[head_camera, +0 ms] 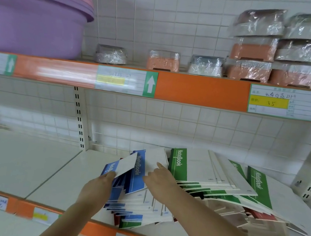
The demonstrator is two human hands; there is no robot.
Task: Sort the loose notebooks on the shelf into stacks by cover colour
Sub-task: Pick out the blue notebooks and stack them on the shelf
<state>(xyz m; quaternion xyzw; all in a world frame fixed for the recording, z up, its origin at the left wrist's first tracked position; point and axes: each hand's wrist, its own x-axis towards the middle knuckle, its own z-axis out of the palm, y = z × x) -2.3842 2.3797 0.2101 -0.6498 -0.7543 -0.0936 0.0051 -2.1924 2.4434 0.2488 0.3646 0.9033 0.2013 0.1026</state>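
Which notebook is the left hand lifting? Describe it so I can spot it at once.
Find the lower shelf under the orange price rail. At the left end of the notebook pile, the left hand pinches a blue notebook by its lower corner. Unlike its flat neighbours, it is raised and tilted, its white cover upward.

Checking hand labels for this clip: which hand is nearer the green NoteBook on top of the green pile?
Right. The right hand lies just left of the green notebook, its fingers on the blue-spined one beside it. The left hand is farther left, gripping a tilted blue notebook.
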